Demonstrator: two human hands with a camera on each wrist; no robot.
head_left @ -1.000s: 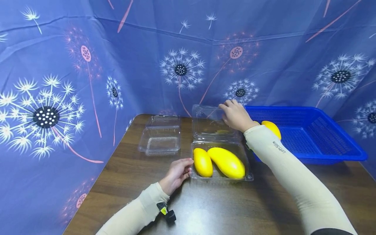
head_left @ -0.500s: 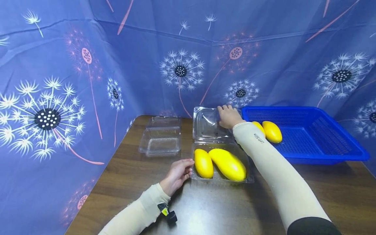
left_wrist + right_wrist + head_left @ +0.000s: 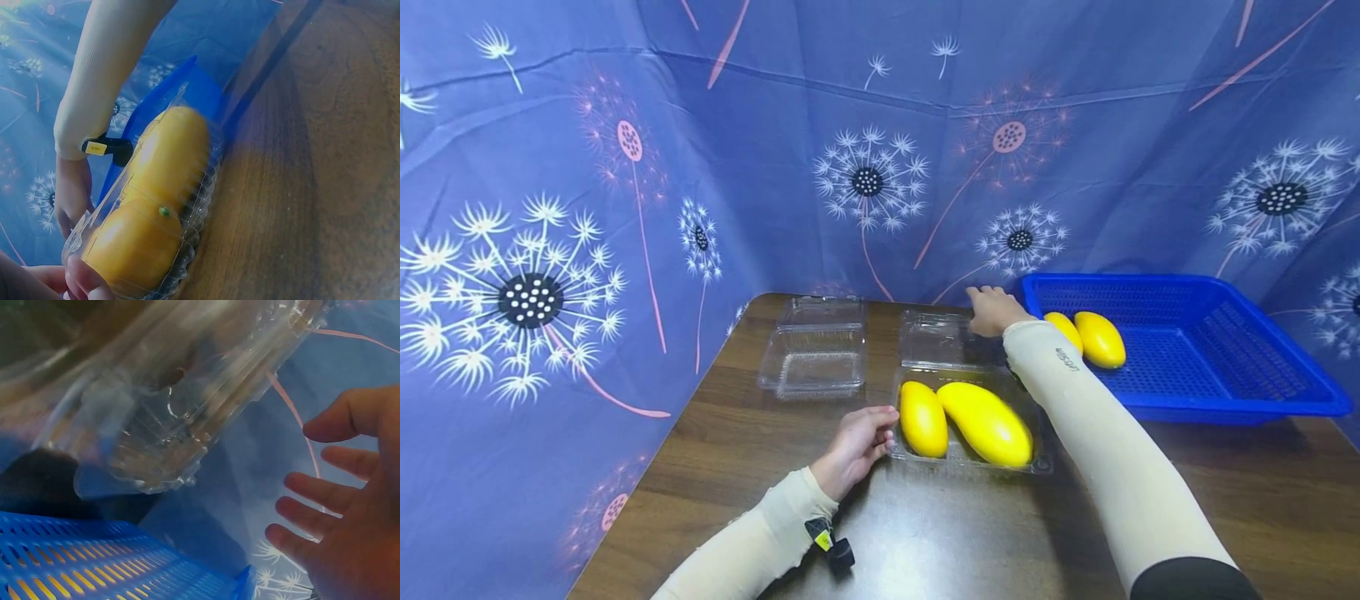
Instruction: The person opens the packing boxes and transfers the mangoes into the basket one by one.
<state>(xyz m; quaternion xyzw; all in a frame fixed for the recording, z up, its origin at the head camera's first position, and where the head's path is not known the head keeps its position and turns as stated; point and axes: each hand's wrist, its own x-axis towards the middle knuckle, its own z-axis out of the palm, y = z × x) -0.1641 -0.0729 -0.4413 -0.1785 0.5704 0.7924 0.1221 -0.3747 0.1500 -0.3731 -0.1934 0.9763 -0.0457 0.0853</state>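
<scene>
A clear plastic clamshell container (image 3: 951,460) sits on the table with two yellow mangoes in its base, a smaller mango (image 3: 923,419) on the left and a longer mango (image 3: 988,423) on the right. Its lid (image 3: 936,340) lies folded back behind the base. At the base's left side, my left hand (image 3: 857,442) pinches the rim between thumb and fingers; the left wrist view shows the thumb (image 3: 81,278) on that edge. Over the lid's far right corner hovers my right hand (image 3: 350,487), its fingers spread and holding nothing, apart from the lid in the right wrist view.
To the right stands a blue plastic basket (image 3: 1247,408) with two more mangoes (image 3: 1100,340) at its left end. Another opened clear container (image 3: 816,367) lies to the left. A blue patterned cloth (image 3: 760,167) hangs behind and left of the wooden table (image 3: 730,450).
The lid has tipped back from a raised position to lie flatter on the table. My right hand has let go of it. My left hand stays at the container's left edge.
</scene>
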